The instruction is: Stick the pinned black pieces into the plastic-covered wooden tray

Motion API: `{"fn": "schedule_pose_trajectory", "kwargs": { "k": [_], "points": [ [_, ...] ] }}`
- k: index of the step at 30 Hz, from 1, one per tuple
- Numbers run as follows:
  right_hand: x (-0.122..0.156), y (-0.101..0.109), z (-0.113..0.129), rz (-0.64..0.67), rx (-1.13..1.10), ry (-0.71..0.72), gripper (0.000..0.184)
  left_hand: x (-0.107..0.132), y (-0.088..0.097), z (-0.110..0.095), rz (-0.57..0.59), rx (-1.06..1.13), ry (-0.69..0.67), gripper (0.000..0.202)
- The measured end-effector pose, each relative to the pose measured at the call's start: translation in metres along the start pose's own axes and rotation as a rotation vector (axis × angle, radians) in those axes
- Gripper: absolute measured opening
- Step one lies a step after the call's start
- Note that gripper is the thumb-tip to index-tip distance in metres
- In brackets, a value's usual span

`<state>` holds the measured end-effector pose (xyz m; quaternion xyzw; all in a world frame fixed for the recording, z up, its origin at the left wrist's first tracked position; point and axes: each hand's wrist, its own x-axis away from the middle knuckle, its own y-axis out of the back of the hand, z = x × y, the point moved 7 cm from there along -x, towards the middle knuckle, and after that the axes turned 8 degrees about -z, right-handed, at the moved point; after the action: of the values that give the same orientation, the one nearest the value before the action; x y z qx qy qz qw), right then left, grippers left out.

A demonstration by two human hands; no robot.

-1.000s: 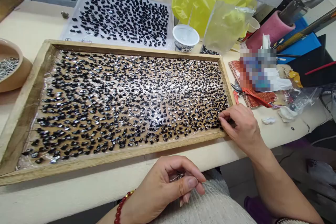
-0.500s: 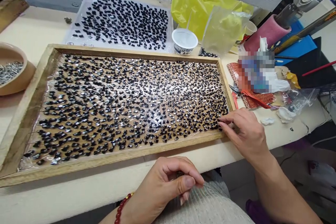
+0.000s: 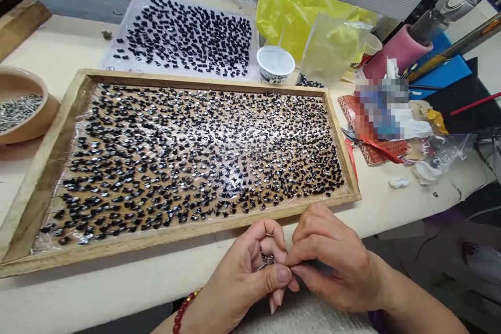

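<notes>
A wooden tray [image 3: 37,175] lined with clear film lies in front of me, covered with several rows of small glossy black pieces [image 3: 203,151]. Below its near edge my two hands meet over my lap. My left hand [image 3: 242,276] is curled, with small silvery metal bits [image 3: 266,260] between its fingers. My right hand [image 3: 332,263] is closed in a pinch against the left thumb, on something too small to make out. A red bead bracelet [image 3: 182,310] circles my left wrist.
A plastic sheet [image 3: 117,36] with more black pieces lies behind the tray. A tan bowl [image 3: 35,120] of metal bits sits at the left, a white cup [image 3: 275,62] and yellow bag [image 3: 297,10] at the back. Scissors, tissue and clutter [image 3: 391,125] fill the right.
My right hand left the tray's near right corner and came down to meet my left hand, fingertips now pinched together. The view shifted slightly down.
</notes>
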<state>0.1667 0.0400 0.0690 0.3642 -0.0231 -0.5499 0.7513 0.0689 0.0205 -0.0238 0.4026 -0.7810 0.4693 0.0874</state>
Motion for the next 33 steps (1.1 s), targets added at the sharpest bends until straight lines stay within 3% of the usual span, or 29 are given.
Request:
{"fn": "schedule_pose_trajectory", "kwargs": {
  "k": [9, 14, 19, 27, 33],
  "points": [
    [0.0, 0.001, 0.001, 0.024, -0.054, 0.02, 0.005, 0.003, -0.005, 0.0, 0.081, 0.016, 0.013, 0.039],
    [0.0, 0.013, -0.005, -0.114, -0.005, 0.002, 0.007, 0.007, -0.012, -0.008, 0.111, 0.121, -0.024, 0.025],
    [0.0, 0.026, -0.01, -0.244, 0.035, -0.022, 0.009, 0.007, -0.02, -0.008, 0.117, 0.218, 0.046, 0.017],
    [-0.001, 0.027, -0.012, -0.262, 0.059, -0.01, 0.009, 0.005, -0.014, 0.007, 0.099, 0.21, 0.182, 0.021],
    [-0.003, 0.029, -0.011, -0.271, 0.053, 0.0, 0.01, 0.006, -0.01, 0.007, 0.112, 0.09, 0.163, 0.034]
  ]
}}
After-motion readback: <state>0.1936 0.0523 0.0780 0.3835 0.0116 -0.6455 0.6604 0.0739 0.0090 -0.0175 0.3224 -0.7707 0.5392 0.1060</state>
